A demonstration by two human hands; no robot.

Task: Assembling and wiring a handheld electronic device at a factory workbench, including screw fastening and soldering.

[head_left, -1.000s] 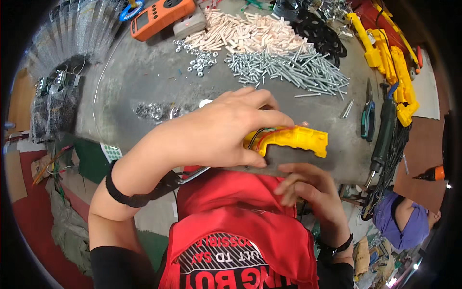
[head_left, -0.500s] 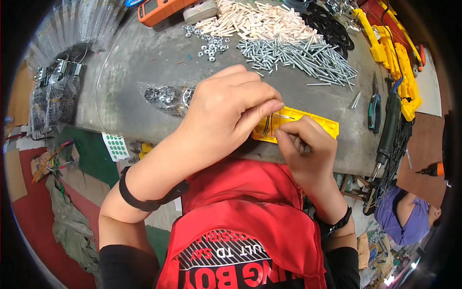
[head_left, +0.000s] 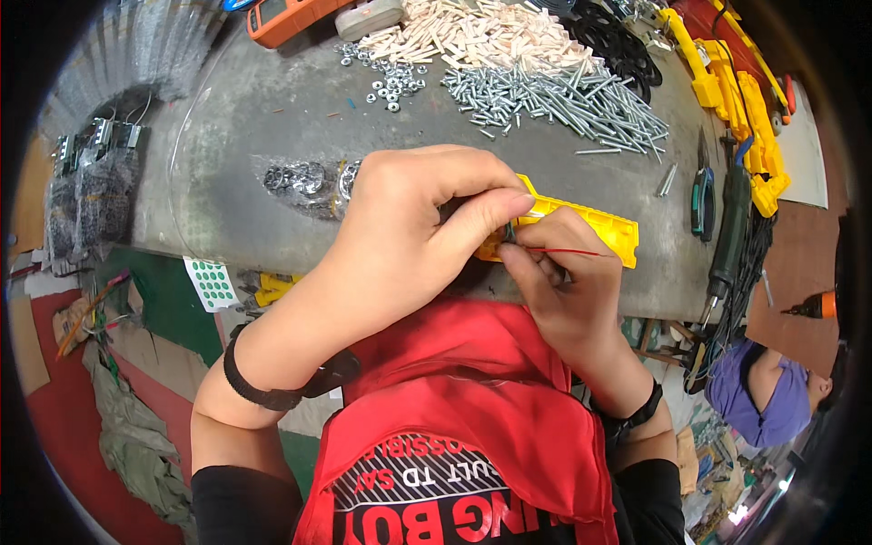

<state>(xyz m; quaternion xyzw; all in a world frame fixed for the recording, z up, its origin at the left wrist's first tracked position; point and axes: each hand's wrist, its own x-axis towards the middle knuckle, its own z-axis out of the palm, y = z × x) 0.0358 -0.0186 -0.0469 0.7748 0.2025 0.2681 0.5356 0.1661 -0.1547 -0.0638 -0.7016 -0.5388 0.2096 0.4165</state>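
Note:
A yellow plastic casing (head_left: 607,229), long and shallow, lies at the table's front edge under both hands. My left hand (head_left: 409,213) arches over its left end with thumb and forefinger pressed together; what they pinch is hidden. From the right, my right hand (head_left: 577,286) reaches in, thumb and forefinger closed on thin wires. A red wire (head_left: 568,252) sticks out rightward across those fingers. Dark wire ends (head_left: 509,233) show between the two hands. The casing's left part is mostly covered by my fingers.
Screws (head_left: 563,104), nuts (head_left: 392,89) and pale small sticks (head_left: 481,34) lie piled behind. Green-handled pliers (head_left: 702,202) and a soldering iron (head_left: 727,245) lie right, near more yellow casings (head_left: 758,136). Left of my hands sits a plastic bag of metal rings (head_left: 304,178). Another person (head_left: 758,395) is at far right.
My hands have drawn closer together over the casing. The red wire now points rightward over my right fingers; before, the wires stood between the hands.

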